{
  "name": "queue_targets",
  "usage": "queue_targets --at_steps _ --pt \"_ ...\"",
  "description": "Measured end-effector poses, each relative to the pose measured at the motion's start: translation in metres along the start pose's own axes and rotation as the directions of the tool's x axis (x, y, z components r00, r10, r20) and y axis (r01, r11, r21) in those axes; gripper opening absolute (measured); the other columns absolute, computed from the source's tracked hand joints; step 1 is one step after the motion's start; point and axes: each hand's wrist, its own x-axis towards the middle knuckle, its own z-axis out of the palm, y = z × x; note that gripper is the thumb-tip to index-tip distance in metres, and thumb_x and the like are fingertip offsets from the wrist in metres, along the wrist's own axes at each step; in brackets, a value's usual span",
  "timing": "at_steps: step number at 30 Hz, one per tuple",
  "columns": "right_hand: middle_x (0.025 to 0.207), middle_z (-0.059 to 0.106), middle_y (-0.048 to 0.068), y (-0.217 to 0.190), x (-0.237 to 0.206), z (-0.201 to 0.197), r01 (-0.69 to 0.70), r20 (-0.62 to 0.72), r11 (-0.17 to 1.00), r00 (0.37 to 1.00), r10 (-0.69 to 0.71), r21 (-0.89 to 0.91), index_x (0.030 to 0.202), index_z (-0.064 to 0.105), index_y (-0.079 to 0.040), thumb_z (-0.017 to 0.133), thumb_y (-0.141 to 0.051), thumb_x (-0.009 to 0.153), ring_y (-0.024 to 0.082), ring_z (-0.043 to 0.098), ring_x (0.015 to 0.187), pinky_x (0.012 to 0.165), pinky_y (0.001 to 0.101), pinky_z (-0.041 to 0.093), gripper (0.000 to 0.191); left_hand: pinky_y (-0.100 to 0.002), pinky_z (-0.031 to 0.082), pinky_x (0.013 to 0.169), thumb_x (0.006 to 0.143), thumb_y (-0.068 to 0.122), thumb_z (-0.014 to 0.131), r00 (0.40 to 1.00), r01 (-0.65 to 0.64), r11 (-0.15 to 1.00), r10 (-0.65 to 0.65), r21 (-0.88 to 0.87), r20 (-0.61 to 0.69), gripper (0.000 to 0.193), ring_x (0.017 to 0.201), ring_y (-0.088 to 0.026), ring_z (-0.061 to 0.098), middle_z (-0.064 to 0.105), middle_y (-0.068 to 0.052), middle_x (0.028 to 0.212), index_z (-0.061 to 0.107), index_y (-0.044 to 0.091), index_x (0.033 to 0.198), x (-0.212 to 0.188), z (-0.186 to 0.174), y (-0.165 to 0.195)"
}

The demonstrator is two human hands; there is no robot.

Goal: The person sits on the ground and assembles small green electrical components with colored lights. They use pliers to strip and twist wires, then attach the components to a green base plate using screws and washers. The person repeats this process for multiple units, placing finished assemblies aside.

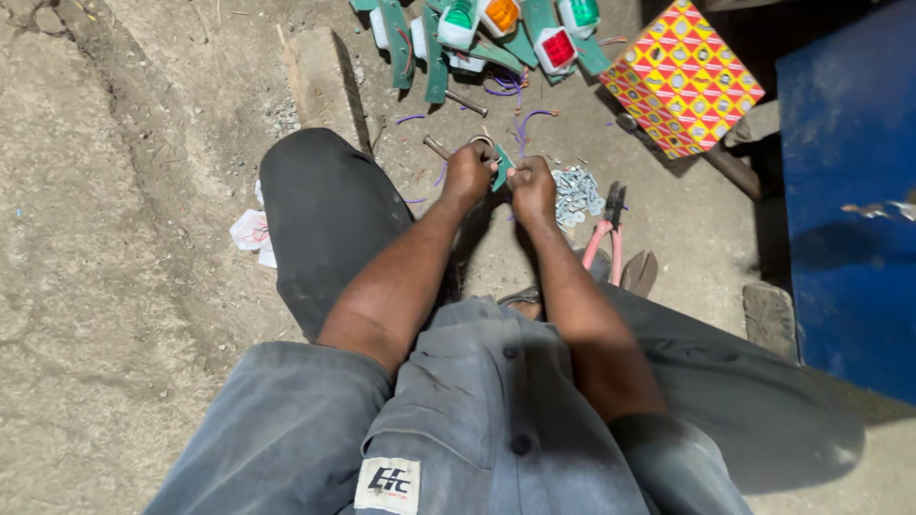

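Note:
My left hand (pixel 468 175) and my right hand (pixel 532 188) are close together above the dirt floor, both closed on a small green bracket piece (pixel 502 168) held between them. A metal ring or loop shows at the top of my left fist. A thin metal rod (pixel 437 147) pokes out to the left of my left hand; I cannot tell whether that hand grips it. Purple wire bits (pixel 523 124) lie just beyond my hands.
A pile of small metal washers (pixel 575 195) and pink-handled pliers (pixel 607 229) lie right of my hands. Green brackets with coloured lamp lenses (pixel 496 29) are heaped ahead. A red-and-yellow patterned box (pixel 682 76), a blue surface (pixel 849 191) and a wooden block (pixel 317 81) stand around.

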Motion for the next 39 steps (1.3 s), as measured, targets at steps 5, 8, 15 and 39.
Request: queue_targets --at_steps 5,8,15,39 --pt "0.074 0.063 0.002 -0.016 0.002 -0.016 -0.026 -0.029 0.979 0.999 0.033 0.204 0.103 0.060 -0.004 0.071 -0.009 0.092 0.012 0.057 0.065 0.058 0.0313 0.047 0.016 -0.044 0.056 0.072 0.080 0.012 0.084 0.976 -0.168 0.962 0.131 0.217 0.175 0.016 0.080 -0.033 0.072 0.074 -0.019 0.087 0.077 0.004 0.093 0.010 -0.013 0.039" --pt "0.074 0.058 0.003 -0.030 0.001 -0.029 0.098 -0.060 0.976 0.994 -0.089 0.192 0.103 0.059 -0.003 0.072 -0.008 0.094 0.012 0.052 0.066 0.059 0.0317 0.044 0.016 -0.041 0.057 0.072 0.078 0.017 0.087 0.983 -0.097 0.991 0.080 0.097 0.164 0.025 0.078 -0.028 0.073 0.075 -0.018 0.086 0.074 0.002 0.093 0.014 -0.029 0.064" --pt "0.079 0.066 0.007 -0.088 -0.016 -0.063 0.230 -0.160 0.969 0.964 -0.214 0.089 0.104 0.060 -0.004 0.070 -0.009 0.094 0.016 0.063 0.071 0.065 0.0338 0.052 0.015 -0.036 0.056 0.077 0.088 0.018 0.080 0.855 0.241 0.925 -0.060 -0.293 0.515 0.039 0.087 -0.018 0.067 0.074 -0.010 0.101 0.069 0.001 0.120 0.018 -0.053 0.095" --pt "0.053 0.044 -0.003 -0.048 -0.021 -0.057 -0.748 0.662 0.294 0.664 0.348 0.595 0.088 0.061 -0.017 0.077 -0.046 0.097 0.007 0.033 0.037 0.033 0.0227 0.023 0.033 -0.038 0.056 0.086 0.096 0.026 0.078 0.730 0.434 0.355 0.401 -0.828 0.554 0.037 0.094 -0.020 0.067 0.069 -0.007 0.104 0.062 0.006 0.123 0.007 -0.111 0.135"
